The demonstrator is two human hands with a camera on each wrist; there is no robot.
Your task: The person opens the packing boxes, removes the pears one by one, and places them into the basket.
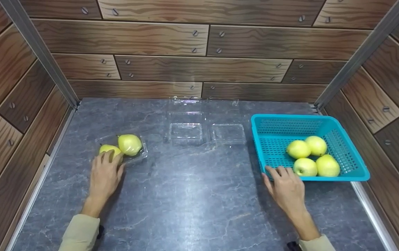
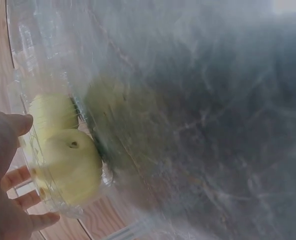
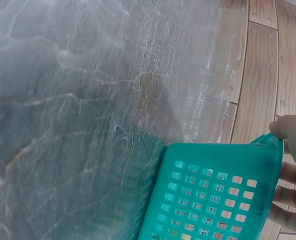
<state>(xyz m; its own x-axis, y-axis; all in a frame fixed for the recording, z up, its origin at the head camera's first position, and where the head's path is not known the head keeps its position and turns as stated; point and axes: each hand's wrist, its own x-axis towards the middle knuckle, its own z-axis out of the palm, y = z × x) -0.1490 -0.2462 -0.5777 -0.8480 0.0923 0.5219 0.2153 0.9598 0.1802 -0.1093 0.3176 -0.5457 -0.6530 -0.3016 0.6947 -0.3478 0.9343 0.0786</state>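
Observation:
My left hand (image 1: 105, 176) is at a clear plastic container (image 1: 145, 150) on the left, its fingers touching one of the two yellow-green apples (image 1: 130, 144) inside. In the left wrist view, the thumb and fingers are spread along the side of the container (image 2: 62, 206), near the apples (image 2: 72, 162). On the right, my right hand (image 1: 287, 190) grips the front left rim of a turquoise plastic basket (image 1: 311, 118), thumb outside and fingers over the edge. Several yellow-green apples (image 1: 305, 167) lie in the basket. The right wrist view shows the thumb hooked over the basket's rim (image 3: 274, 155).
Clear plastic containers (image 1: 186, 131) stand at the back middle of the grey marbled table (image 1: 185, 195), against the wood-patterned back wall (image 1: 161, 68). Metal posts (image 1: 42, 52) rise at the back corners. Wood-patterned side walls (image 1: 373, 111) close off both sides.

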